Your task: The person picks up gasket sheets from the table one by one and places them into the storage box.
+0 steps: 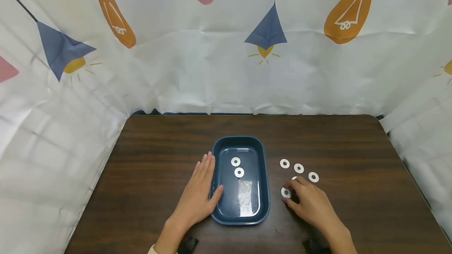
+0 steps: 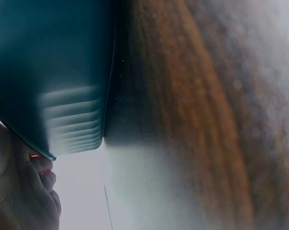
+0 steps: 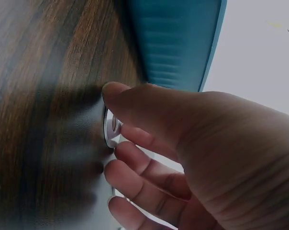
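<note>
Thumb (image 1: 291,206) and fingers (image 1: 296,183) of right hand (image 1: 312,205) around a white washer (image 1: 283,193)

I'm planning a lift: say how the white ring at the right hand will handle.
The white ring is probably stiff, its outline looking round and unbent. Its thin edge suggests little weight. Being flat, it would likely slide rather than roll if pushed.

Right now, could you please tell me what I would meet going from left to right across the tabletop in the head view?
Left hand, blue tray, white ring nearest the camera wearer, right hand.
</note>
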The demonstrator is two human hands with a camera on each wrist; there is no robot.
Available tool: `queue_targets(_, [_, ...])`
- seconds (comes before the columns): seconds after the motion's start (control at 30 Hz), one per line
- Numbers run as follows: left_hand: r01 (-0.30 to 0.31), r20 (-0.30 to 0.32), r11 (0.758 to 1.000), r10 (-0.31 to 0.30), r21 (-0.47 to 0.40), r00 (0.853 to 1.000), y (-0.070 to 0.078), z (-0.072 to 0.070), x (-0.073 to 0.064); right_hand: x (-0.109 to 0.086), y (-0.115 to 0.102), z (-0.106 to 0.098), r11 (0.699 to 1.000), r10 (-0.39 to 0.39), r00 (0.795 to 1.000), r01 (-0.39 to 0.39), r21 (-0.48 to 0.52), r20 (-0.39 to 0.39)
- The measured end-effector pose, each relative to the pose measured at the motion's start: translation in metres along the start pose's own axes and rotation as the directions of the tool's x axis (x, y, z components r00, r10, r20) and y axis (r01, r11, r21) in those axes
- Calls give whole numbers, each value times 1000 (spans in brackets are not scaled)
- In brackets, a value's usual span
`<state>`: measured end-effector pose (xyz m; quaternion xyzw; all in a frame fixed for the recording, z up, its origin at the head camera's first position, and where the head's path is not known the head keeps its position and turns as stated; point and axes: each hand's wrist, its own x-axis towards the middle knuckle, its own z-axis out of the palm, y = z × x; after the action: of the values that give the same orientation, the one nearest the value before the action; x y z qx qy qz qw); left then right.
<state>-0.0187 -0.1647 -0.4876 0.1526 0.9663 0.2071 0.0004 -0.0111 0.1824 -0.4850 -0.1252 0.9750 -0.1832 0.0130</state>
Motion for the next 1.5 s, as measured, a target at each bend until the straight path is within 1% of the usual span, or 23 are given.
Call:
queue_targets(0.13, [-3, 8, 1000, 3, -5, 1000, 1, -1, 0, 1, -1, -2, 1000, 18, 1000, -18, -2, 21])
queue_targets(0.23, [-5, 1, 1000, 5, -11, 1000, 1, -2, -1, 2, -2, -4, 1000, 31, 999, -31, 3, 39])
queue_targets(0.43, [-8, 5, 1000, 8, -6, 1000, 0, -1, 0, 5, -3, -8, 997, 76, 994, -78, 21, 83])
queue_targets(0.7, [-9, -4, 1000, 9, -4, 1000, -2, -1, 0, 11, -6, -11, 997, 74, 993, -71, -29, 94])
queue_targets(0.9, [-10, -14, 1000, 10, 3, 1000, -3, 0, 0, 17, -5, -12, 996, 87, 987, -87, -4, 136])
queue_targets(1.1, [-13, -9, 1000, 13, -8, 1000, -2, 1, 1, 16, -1, -10, 995, 94, 988, -95, 1, 119])
queue_targets(1.33, [-6, 3, 1000, 6, -3, 1000, -2, 2, 1, 16, 0, -9, 997, 80, 990, -80, -1, 118])
queue_targets(1.5, [-7, -4, 1000, 7, 1, 1000, -2, 2, 2, 17, 0, -10, 998, 63, 991, -62, -11, 118])
